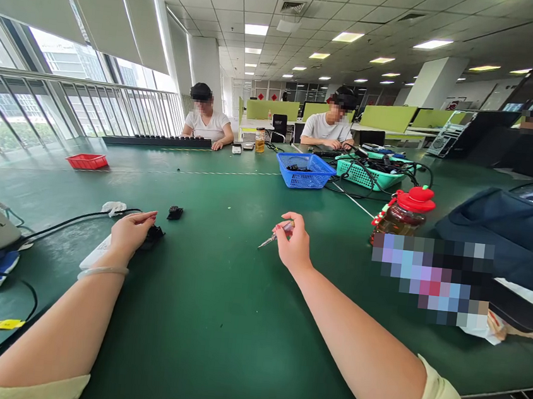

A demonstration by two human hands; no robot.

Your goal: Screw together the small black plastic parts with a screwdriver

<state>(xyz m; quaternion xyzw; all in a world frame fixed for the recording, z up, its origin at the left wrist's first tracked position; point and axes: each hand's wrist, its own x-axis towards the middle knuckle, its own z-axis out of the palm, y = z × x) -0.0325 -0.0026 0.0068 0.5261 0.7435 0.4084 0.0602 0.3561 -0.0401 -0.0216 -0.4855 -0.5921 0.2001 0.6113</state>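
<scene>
My right hand [294, 244] is raised above the green table [215, 321] and grips a small screwdriver [276, 235] with a reddish handle, its metal tip pointing left and down. My left hand [130, 230] rests on the table with its fingers closed on a small black part [153, 236] joined to a black cable [68, 222]. A second small black part [175, 213] lies loose just beyond, apart from both hands. A pale bangle [103, 271] circles my left wrist.
A blue basket [304, 169] and a teal basket [367, 173] with cables stand mid-table, a red tray [87, 161] at far left. A red-lidded bottle [404, 215] and dark bag [501, 234] sit right. Two people sit across the table, a third at far right.
</scene>
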